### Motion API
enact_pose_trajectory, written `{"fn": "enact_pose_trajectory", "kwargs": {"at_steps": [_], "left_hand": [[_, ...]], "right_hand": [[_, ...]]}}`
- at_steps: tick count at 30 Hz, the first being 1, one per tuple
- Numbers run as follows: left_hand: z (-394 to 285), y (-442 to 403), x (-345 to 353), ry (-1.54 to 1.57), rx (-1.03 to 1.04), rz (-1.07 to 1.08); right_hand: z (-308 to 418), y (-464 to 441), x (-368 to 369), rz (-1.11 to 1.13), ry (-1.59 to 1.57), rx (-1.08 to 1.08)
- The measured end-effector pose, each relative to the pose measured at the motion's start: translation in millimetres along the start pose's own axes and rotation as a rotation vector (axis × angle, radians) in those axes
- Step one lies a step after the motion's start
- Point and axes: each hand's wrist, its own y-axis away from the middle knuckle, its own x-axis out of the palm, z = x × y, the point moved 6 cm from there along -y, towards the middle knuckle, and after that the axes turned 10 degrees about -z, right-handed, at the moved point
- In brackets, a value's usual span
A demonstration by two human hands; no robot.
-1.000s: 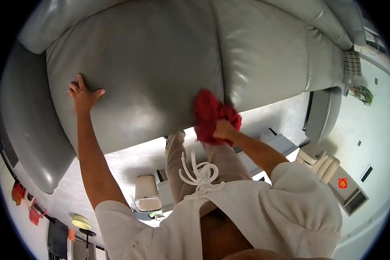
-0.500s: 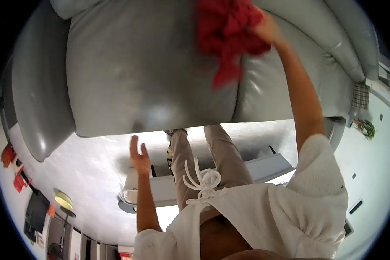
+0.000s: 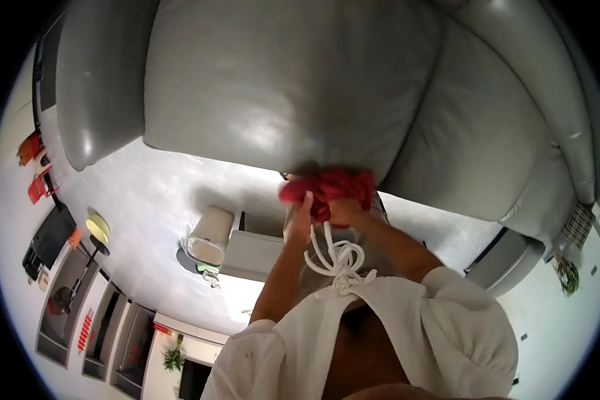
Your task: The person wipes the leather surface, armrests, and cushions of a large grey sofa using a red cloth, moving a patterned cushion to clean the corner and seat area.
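Observation:
A crumpled red cloth (image 3: 337, 183) is in front of my waist, just at the front edge of the grey leather sofa (image 3: 267, 80). My right hand (image 3: 345, 212) is closed on the cloth from below, with its fingers partly sunk in the folds. My left hand (image 3: 304, 215) grips the cloth's left side, thumb showing against the fabric. Whether the cloth touches the sofa edge, I cannot tell.
The sofa's armrest (image 3: 100, 87) stands at the left. Behind me are a light bin (image 3: 211, 233) and a low grey table (image 3: 250, 257). A lamp with a yellow shade (image 3: 97, 228) is farther left. A plaid cloth (image 3: 578, 223) hangs at the right.
My right hand has drawn the red cloth back from the sofa seat toward my body. My left hand, open and apart before, has come over to grip it. The view has turned.

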Motion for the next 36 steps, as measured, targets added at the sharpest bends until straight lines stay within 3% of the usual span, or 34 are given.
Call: {"fn": "enact_pose_trajectory", "kwargs": {"at_steps": [1,2,3,4,5,6,8,10,12,13,15,16,18,20,22,25,28,31,33,35,36], "left_hand": [[18.0,-8.2,-13.9,-0.104,0.031,-0.027],[18.6,0.2,-18.4,-0.24,0.078,-0.056],[16.8,9.3,-22.6,-0.379,0.141,-0.077],[-13.8,41.3,-0.3,-0.527,0.206,-0.057],[-46.0,74.1,23.4,-0.673,0.276,-0.043],[-47.1,66.4,24.0,-0.685,0.508,0.096],[-74.5,68.9,60.6,-0.408,0.582,0.237],[-116.8,67.6,109.2,-0.316,0.71,0.319],[-174.7,94.2,169.1,-0.397,0.728,0.288],[-191.7,92.7,195.6,-0.441,0.816,0.321],[-217.9,88.8,250.0,-0.53,0.98,0.39],[-226.3,88.0,277.1,-0.572,1.056,0.428],[-230.3,91.6,328.0,-0.757,1.517,0.398],[-221.9,74.8,364.8,-1.012,1.534,0.404],[-219.1,47.0,369.7,-1.204,1.571,0.412],[-237.6,6.1,344.4,-1.291,1.667,0.349],[-326.9,14.6,258.6,-1.151,1.608,0.126],[-382.0,1.8,122.1,-1.051,1.611,-0.172],[-396.5,-12.9,-0.9,-0.969,1.581,-0.405],[-404.4,-36.9,-144.4,-1.21,1.199,-0.689],[-408.8,-9.8,-165.8,-1.387,0.778,-0.923]], "right_hand": [[-5.3,2.3,18.8,0.241,-0.07,0.029],[1.2,4.5,15.1,0.143,-0.325,-0.054],[-1.6,4.3,13.4,0.091,-0.372,-0.044],[3.5,4.9,-2.3,0.035,-0.418,-0.032],[21.4,8.7,-34.6,-0.022,-0.655,-0.071],[40.1,11.5,-66.3,0.127,-0.624,-0.113],[21.3,20.4,-76.8,0.017,-1.267,0.265],[26.4,7.3,-119.3,0.162,-1.401,0.105],[23.4,4.6,-178.8,0.206,-1.421,0.258],[-3.6,-6.4,-204.4,0.161,-1.472,0.14],[1.1,-1.2,-274.0,-0.019,-1.676,-0.12],[-30.6,-3.9,-298.5,-0.125,-1.639,-0.177],[-56.4,3.9,-346.8,-0.455,-1.593,-0.132],[-78.2,4.3,-366.3,-0.784,-1.416,0.011],[-113.9,-2.2,-375.1,-1.017,-0.951,0.195],[-167.0,-18.8,-363.5,-1.222,-0.875,0.233],[-145.5,-35.1,-367.7,-1.284,-0.463,0.18],[-101.6,-74.3,-387.6,-1.415,0.102,-0.025],[-53.8,-105.6,-400.0,-1.479,0.207,-0.202],[-35.6,-154.0,-391.2,-1.381,0.292,-0.041],[-32.3,-171.0,-386.1,-1.337,0.333,0.04]]}}
